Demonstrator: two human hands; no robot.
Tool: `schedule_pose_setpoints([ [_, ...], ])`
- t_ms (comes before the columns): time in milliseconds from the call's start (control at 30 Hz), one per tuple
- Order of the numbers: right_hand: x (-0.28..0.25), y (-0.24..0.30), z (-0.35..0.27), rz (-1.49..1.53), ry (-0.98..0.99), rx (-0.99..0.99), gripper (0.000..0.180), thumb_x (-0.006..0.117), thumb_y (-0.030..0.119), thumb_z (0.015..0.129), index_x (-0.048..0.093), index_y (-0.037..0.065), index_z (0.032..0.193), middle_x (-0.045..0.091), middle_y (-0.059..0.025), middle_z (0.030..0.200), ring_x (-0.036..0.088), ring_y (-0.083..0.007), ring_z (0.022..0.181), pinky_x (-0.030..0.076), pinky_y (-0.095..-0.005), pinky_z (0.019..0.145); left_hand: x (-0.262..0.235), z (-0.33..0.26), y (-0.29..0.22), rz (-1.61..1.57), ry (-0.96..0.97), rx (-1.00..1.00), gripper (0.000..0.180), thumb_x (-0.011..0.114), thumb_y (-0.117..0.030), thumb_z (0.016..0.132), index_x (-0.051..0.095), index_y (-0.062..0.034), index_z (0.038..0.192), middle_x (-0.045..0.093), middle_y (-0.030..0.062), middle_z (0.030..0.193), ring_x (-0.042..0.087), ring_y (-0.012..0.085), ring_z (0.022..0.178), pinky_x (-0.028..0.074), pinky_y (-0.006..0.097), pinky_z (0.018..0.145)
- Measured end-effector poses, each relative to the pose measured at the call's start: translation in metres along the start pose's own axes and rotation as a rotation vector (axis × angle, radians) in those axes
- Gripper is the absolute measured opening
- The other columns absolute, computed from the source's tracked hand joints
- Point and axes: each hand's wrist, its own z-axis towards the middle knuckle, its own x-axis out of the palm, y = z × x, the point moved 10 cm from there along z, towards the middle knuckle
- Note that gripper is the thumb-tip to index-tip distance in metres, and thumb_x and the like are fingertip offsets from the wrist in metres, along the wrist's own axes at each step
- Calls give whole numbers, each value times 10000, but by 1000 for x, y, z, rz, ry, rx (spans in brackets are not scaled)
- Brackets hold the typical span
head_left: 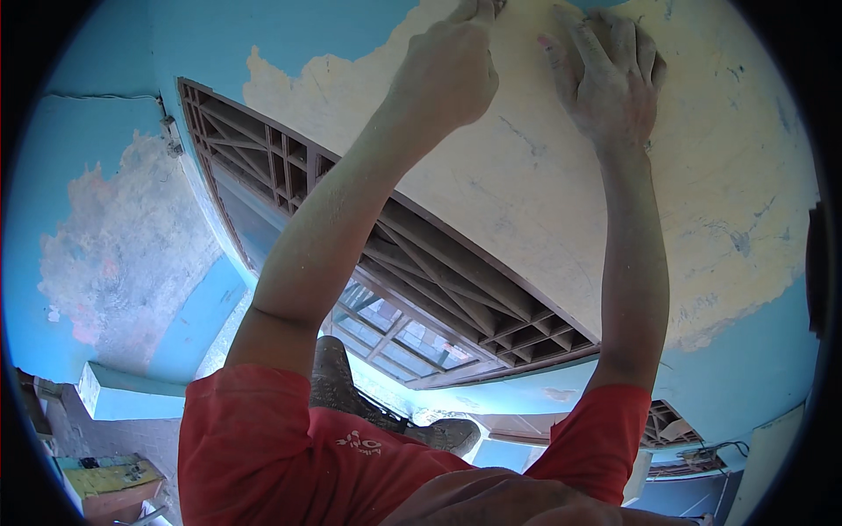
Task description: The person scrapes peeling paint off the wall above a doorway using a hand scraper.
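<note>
I see left hand (443, 70) fisted at the wall (526, 193), contents cut off; right hand (610, 74) flat, holding nothing.

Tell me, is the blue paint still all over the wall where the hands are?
No, scraped off there. Both the left hand and right hand press on a big bare cream patch; blue paint remains only around it.
</note>
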Motion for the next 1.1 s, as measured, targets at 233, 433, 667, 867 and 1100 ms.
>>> schedule_pose_setpoints([
  [233, 8, 2, -1, -46, 4, 40, 378, 688, 514, 940, 733, 298, 1247, 625, -16, 1258, 573, -271, 1172, 424, -460, 1022, -5, 4, 13, -13, -27, -14, 528, 432, -25, 978, 388, 170, 1466, 421, 378, 1501, 524, 485, 1319, 463, 495, 1111],
  [433, 11, -2, -4, -77, 34, 49, 370, 684, 513, 943, 731, 313, 1251, 621, -21, 1276, 569, -284, 1184, 418, -472, 1031, 15, -5, 4, -101, 160, -31, 547, 436, -24, 973, 359, 189, 1470, 407, 365, 1522, 547, 477, 1298, 492, 502, 1066],
  [667, 5, 1, -3, -41, 13, 48, 365, 687, 511, 941, 735, 315, 1244, 625, -28, 1266, 563, -282, 1191, 417, -473, 1031, 2, -9, -9, -107, 184, -60, 546, 425, -29, 978, 355, 183, 1476, 427, 357, 1511, 516, 469, 1335, 436, 499, 1125],
  [867, 3, 5, -6, -46, 11, 44, 358, 695, 499, 936, 747, 293, 1224, 625, -25, 1254, 565, -278, 1186, 423, -461, 1027, 0, 22, 29, 25, 321, -320, 494, 546, -11, 861, 520, 121, 1336, 584, 307, 1354, 695, 440, 969, 566, 524, 885],
  [1100, 5, 0, -9, -2, -4, 73, 362, 688, 508, 937, 751, 288, 1217, 624, -31, 1259, 570, -281, 1185, 433, -460, 1015, 2, -10, 5, -42, -7, 58, 519, 547, -5, 858, 500, 137, 1355, 514, 333, 1437, 696, 449, 1004, 569, 523, 902],
])
